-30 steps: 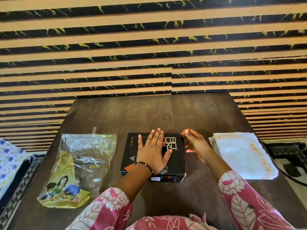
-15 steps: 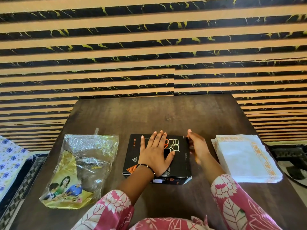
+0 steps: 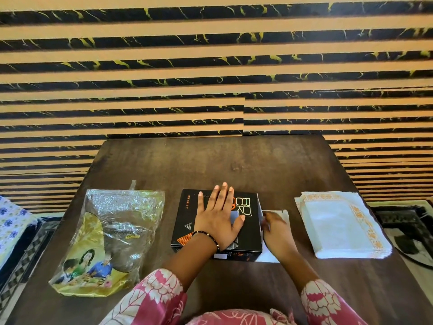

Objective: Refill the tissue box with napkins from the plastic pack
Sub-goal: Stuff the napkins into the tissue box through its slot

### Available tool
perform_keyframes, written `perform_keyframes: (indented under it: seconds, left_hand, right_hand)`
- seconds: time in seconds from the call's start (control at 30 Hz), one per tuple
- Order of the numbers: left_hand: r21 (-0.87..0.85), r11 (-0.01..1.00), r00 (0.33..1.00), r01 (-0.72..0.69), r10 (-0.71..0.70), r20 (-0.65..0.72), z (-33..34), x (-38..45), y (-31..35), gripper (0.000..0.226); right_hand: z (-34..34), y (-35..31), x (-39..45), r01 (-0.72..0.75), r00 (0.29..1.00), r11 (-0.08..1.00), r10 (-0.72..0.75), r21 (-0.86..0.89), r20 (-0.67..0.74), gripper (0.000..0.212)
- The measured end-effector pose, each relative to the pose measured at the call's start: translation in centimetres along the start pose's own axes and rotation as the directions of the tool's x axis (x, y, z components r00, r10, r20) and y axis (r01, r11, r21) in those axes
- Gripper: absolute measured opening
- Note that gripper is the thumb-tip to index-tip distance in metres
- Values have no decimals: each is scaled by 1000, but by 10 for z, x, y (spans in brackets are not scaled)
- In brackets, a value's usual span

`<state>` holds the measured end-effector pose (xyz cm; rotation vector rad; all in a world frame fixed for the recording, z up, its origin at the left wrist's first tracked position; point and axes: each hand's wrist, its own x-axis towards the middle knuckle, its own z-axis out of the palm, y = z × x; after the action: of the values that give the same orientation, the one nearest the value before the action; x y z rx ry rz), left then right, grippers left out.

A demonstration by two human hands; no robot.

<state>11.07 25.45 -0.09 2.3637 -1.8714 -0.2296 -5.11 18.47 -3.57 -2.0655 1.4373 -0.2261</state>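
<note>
The black tissue box (image 3: 186,214) lies flat at the middle of the dark wooden table (image 3: 234,160). My left hand (image 3: 218,221) presses flat on its top, fingers straight. At the box's right end, my right hand (image 3: 276,231) grips the white inner side flap (image 3: 283,213), which is folded out onto the table; the fingertips are hidden against the box's open end. A stack of white napkins with an orange border (image 3: 337,228) lies to the right, apart from my right hand. The crumpled gold and clear plastic pack (image 3: 112,235) lies left of the box.
A striped black and tan wall panel rises behind the table's far edge. A floral cloth (image 3: 9,221) is at the far left below table level. Dark cables (image 3: 412,245) lie on the floor at the right. Pink patterned sleeves cover both forearms.
My right hand has pulled the box's right end flap open and down onto the table. My left hand has stayed flat on the box top.
</note>
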Motion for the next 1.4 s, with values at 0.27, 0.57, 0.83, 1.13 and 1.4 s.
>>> perform_keyframes:
  seconds: [0.27, 0.57, 0.83, 1.13, 1.4]
  left_hand:
    - [13, 1000, 1000, 1, -1, 20, 0, 1, 1, 75]
    - [-5, 1000, 1000, -1, 1, 4, -2, -1, 2, 81]
    - [-36, 999, 1000, -16, 15, -17, -8, -2, 2, 70]
    - [35, 928, 919, -371, 362, 155, -4, -26, 24, 115]
    - [39, 927, 922, -372, 365, 131, -2, -28, 23, 113]
  right_hand:
    - [-12, -16, -32, 20, 984, 861, 73, 508, -163, 16]
    - [-17, 5, -63, -156, 982, 912, 101, 380, 161, 22]
    - [-11, 1, -80, -145, 960, 897, 25, 418, 279, 12]
    - [-4, 7, -76, -36, 975, 944, -38, 328, 218, 24]
    - [-19, 4, -49, -110, 984, 839, 18, 532, 175, 14]
